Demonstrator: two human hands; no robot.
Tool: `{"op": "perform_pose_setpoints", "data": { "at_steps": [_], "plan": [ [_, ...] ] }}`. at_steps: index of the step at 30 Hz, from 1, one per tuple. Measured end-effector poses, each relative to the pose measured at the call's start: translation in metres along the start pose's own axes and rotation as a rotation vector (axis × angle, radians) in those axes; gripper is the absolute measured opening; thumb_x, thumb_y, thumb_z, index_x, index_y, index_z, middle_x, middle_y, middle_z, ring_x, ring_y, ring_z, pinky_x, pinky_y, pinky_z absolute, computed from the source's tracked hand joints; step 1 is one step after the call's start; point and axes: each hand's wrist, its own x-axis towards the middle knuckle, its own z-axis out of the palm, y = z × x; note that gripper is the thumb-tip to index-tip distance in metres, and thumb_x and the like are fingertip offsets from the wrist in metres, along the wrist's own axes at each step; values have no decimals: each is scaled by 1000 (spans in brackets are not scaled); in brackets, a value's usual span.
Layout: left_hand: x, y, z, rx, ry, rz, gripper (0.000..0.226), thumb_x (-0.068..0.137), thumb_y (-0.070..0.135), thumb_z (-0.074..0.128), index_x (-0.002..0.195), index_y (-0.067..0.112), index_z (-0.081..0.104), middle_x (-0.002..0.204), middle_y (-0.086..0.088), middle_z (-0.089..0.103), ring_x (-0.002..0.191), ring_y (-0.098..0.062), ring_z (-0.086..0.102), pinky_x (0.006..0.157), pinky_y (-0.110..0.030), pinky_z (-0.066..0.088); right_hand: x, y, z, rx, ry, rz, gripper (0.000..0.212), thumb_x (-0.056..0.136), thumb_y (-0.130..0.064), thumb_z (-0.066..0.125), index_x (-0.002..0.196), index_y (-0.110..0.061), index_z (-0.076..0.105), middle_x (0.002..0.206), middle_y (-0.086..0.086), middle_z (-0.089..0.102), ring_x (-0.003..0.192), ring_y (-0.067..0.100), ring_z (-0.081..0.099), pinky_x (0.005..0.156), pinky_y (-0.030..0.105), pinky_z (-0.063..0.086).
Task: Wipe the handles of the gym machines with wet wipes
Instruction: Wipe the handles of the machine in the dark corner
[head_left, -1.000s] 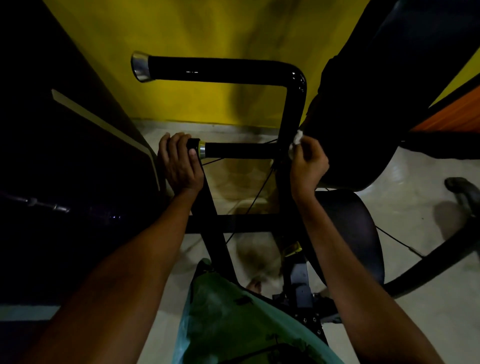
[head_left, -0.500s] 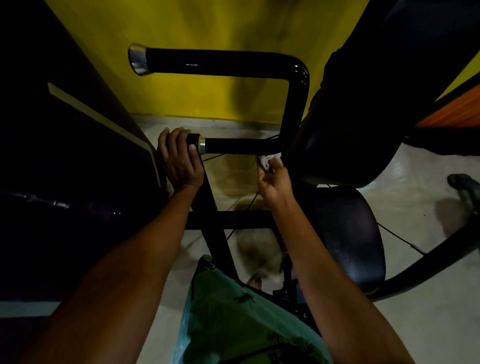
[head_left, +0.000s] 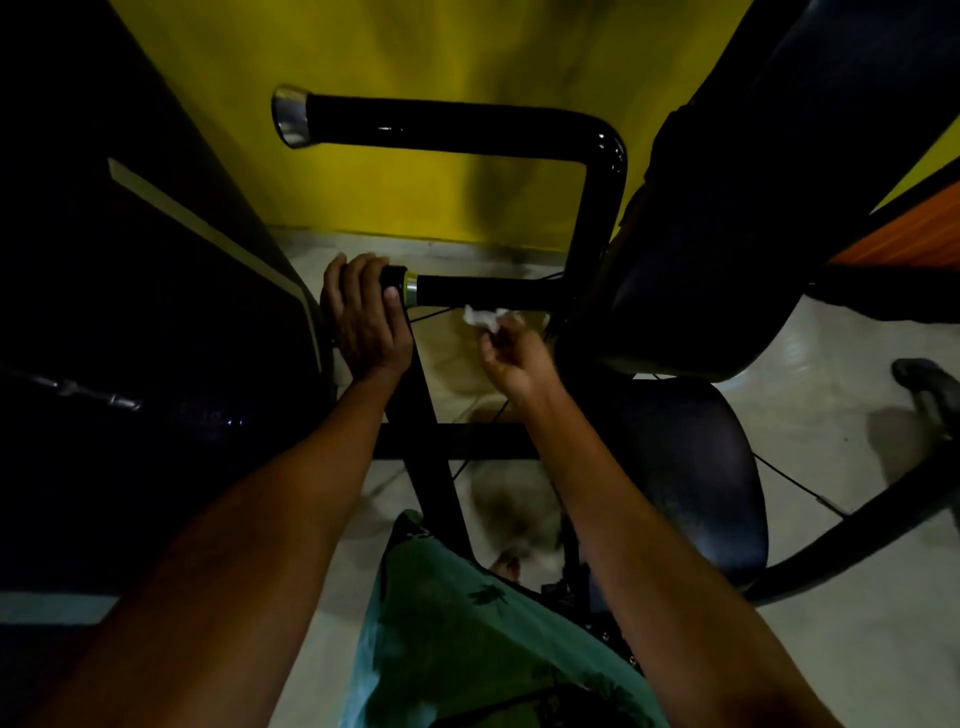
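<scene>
A black horizontal handle (head_left: 483, 291) with a metal ring sticks out leftward from the machine's upright tube. My left hand (head_left: 363, 317) grips the handle's left end, fingers wrapped over it. My right hand (head_left: 511, 353) pinches a crumpled white wet wipe (head_left: 485, 316) just under the handle's middle; whether the wipe touches the handle is unclear. Higher up runs a second, thicker black handle (head_left: 447, 122) with a chrome end cap, bending down at the right.
A dark padded backrest (head_left: 727, 208) and round black seat (head_left: 691, 467) stand at the right. A large dark machine body (head_left: 130, 312) fills the left. A yellow wall (head_left: 441, 52) is behind, pale floor (head_left: 857, 597) below, and a black frame bar (head_left: 457, 441) crosses low.
My right hand with the wipe has slid left and down from the upright tube to below the middle of the lower handle. My left hand has kept its grip.
</scene>
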Motion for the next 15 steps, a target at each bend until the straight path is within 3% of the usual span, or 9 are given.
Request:
{"op": "perform_pose_setpoints", "data": {
  "at_steps": [4,6,9,11,15],
  "plan": [
    [0,0,1,-1,-5,0,52,99,34,19,110,3,59,116,-14,59,117,-39,47,103,-42,33,-11,-45,-17,-35,85,-186,26,97,-2,36,75,-10,46,47,5,60,38,12,59,52,25,52],
    [0,0,1,4,-5,0,53,99,34,19,110,2,60,116,-14,60,117,-39,46,104,-42,32,-15,-65,-17,-104,36,-293,22,95,-3,39,79,-10,52,53,0,62,48,9,60,55,25,52],
    [-1,-1,2,11,-4,1,48,97,29,23,110,1,60,116,-15,60,117,-39,47,104,-42,32,-21,-87,1,-411,24,-582,19,91,0,47,90,-12,61,70,-1,61,62,10,55,56,19,44],
    [0,-1,2,10,6,4,44,96,26,27,110,1,60,115,-15,60,117,-38,46,104,-41,33,-25,-93,11,-581,46,-761,20,89,2,52,96,-11,66,80,2,66,71,13,60,64,23,49],
    [-1,1,2,11,15,-2,44,95,26,27,109,1,60,115,-15,60,119,-35,44,102,-42,34,-25,-92,5,-663,48,-769,24,88,-1,57,111,2,64,82,4,68,75,15,62,70,26,50]
  ]
}}
